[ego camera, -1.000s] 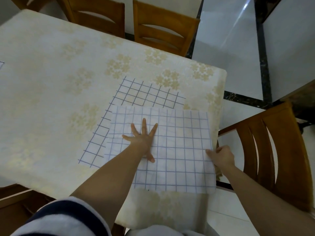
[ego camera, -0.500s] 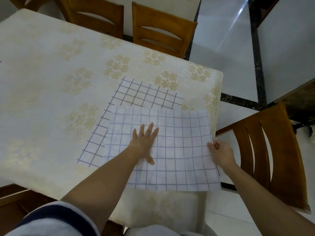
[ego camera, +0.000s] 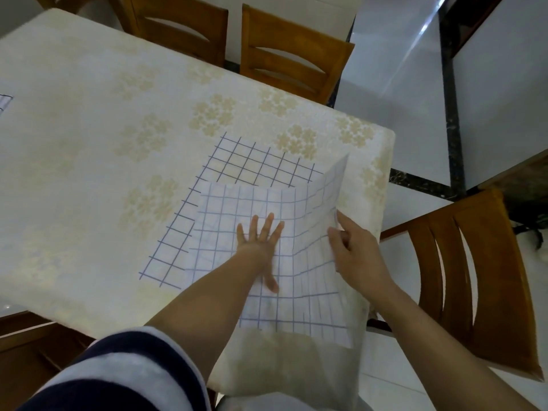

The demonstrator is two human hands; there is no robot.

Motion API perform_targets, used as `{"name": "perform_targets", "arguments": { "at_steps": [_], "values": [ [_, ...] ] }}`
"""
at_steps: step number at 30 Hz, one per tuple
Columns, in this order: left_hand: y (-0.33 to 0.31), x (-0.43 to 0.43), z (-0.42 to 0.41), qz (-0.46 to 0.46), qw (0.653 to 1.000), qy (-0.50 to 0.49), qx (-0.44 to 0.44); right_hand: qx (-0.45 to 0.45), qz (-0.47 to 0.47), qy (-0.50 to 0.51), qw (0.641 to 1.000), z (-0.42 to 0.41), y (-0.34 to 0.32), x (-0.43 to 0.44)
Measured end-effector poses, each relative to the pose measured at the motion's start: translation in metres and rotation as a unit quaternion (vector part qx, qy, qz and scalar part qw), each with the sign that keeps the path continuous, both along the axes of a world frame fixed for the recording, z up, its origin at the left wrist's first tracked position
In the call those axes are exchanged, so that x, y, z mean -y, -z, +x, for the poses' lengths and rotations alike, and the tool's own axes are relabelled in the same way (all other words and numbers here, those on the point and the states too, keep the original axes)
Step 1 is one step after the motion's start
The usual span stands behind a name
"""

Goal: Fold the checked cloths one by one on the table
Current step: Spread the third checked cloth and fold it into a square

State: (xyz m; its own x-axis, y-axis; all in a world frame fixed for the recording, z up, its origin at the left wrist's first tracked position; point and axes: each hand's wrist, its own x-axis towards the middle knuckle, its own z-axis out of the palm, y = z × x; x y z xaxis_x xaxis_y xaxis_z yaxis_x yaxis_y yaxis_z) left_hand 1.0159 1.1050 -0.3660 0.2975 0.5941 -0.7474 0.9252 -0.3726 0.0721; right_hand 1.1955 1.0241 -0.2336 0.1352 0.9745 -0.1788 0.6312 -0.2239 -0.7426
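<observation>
Since half a second ago, your right hand has lifted the right edge of the upper checked cloth off the table, so that side now stands up and curls inward where it lay flat before. Nearest you, the dark-and-pale sleeve is cut off by the bottom of the view. The cloth's near edge hangs a little over the table's front edge. Your left hand presses flat on the middle of this cloth, fingers straight and only slightly apart, the thumb out towards you (it is blurred). Your right hand pinches the raised edge with curled fingers; their tips are hard to make out against the fabric. Under this cloth lies a second checked cloth with darker lines, flat on the table, showing only along the left and far sides, the rest covered. At the far left edge of the view a scrap of another gridded piece is almost wholly cut off. A wooden chair stands to your right, and two more chairs stand beyond the table.
</observation>
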Motion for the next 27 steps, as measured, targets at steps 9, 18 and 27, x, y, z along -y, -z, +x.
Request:
{"name": "perform_targets", "arguments": {
  "at_steps": [9, 18, 27],
  "values": [
    [-0.036, 0.002, -0.020, 0.068, 0.989, -0.022, 0.126, 0.016, -0.008, -0.091, 0.996, -0.091, 0.000, -0.034],
    [-0.053, 0.026, -0.130, -0.061, 0.693, -0.524, 0.491, -0.003, -0.099, -0.159, 0.982, -0.163, 0.052, -0.056],
    [0.013, 0.032, -0.183, 0.284, 0.808, -0.371, 0.360, 0.131, -0.079, -0.254, 0.955, -0.138, 0.100, -0.026]
  ]
}}
